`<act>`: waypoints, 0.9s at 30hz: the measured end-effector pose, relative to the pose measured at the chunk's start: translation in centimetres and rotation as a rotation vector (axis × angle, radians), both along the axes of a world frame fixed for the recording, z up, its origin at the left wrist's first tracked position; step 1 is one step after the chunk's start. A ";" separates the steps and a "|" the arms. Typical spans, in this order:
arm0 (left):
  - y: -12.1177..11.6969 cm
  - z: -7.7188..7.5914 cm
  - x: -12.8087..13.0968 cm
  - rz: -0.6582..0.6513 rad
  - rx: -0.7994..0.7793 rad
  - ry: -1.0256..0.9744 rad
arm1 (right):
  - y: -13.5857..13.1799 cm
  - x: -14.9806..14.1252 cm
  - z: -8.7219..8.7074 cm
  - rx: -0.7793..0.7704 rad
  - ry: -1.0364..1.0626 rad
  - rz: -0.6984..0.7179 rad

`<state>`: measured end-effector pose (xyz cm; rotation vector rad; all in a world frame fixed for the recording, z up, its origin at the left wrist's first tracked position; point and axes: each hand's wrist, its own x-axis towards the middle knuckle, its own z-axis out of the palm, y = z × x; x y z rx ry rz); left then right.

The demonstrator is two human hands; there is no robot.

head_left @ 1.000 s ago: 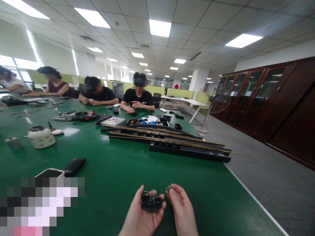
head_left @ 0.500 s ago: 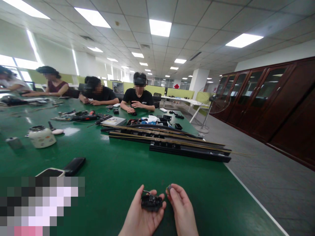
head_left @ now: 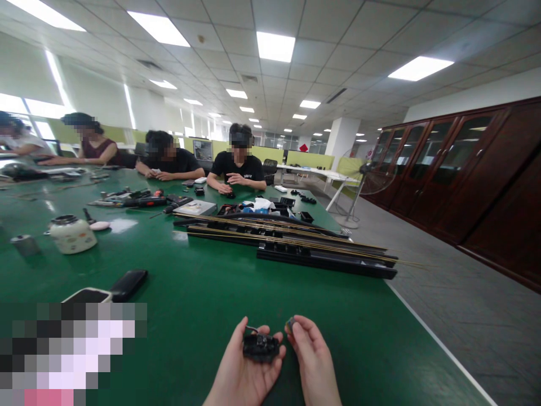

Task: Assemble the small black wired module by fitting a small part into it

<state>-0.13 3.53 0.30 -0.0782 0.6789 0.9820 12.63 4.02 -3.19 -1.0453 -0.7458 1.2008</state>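
Low in the head view, my left hand (head_left: 253, 375) is palm up with its fingers curled around a small black plastic device (head_left: 261, 347). A short wire (head_left: 252, 329) sticks out at the device's upper left, by my thumb. To its right, my right hand (head_left: 311, 355) pinches a small greyish piece (head_left: 289, 324) with a bit of green and yellow on it between thumb and fingers. Most of that piece is covered, so I cannot tell its kind. The two hands are close together but apart, above the green tabletop (head_left: 203, 299).
Long black rails with thin brass-coloured rods (head_left: 296, 242) lie across the table ahead. Leftward are a black wallet-like case (head_left: 129, 285), a pale jar (head_left: 72, 234) and a metal cylinder (head_left: 25, 245). Several people sit beyond; one person's hands (head_left: 232, 183) rest at the far side.
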 end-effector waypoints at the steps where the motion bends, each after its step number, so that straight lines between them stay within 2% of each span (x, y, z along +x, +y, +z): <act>1: 0.0 0.0 0.0 0.002 -0.001 0.003 | 0.0 0.0 0.0 0.001 -0.001 -0.002; 27: -0.1 0.2 0.1 0.006 0.005 -0.017 | 0.0 -0.1 0.2 0.001 -0.027 -0.024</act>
